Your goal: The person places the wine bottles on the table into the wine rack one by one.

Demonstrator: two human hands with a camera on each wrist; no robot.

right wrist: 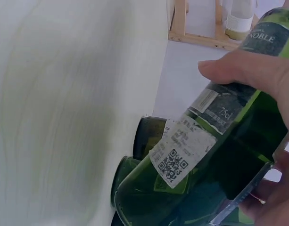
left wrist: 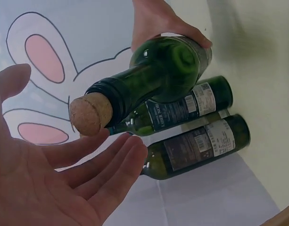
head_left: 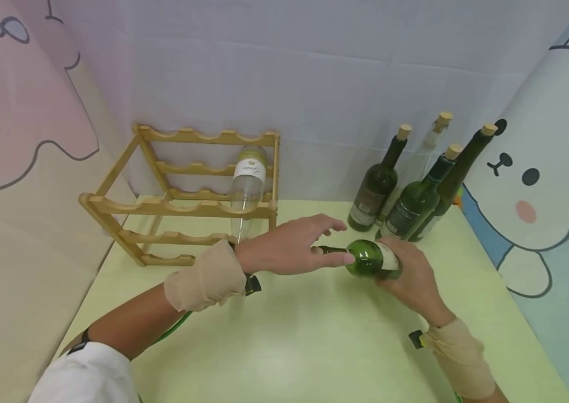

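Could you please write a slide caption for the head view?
Right hand holds a bottle, left hand near its neck, rack at left.

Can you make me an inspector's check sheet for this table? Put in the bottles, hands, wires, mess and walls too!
Surface: pale yellow-green table.
Job's things: green bottle, corked and tilted; wooden rack holding one clear bottle; four corked bottles standing.
Clutter: small orange patch behind those bottles, too hidden to name.
Hands: right hand grips the green bottle; left hand open near its neck.
Cables: green cable by the left forearm.
Surroundings: cartoon-printed sides, plain pale back.
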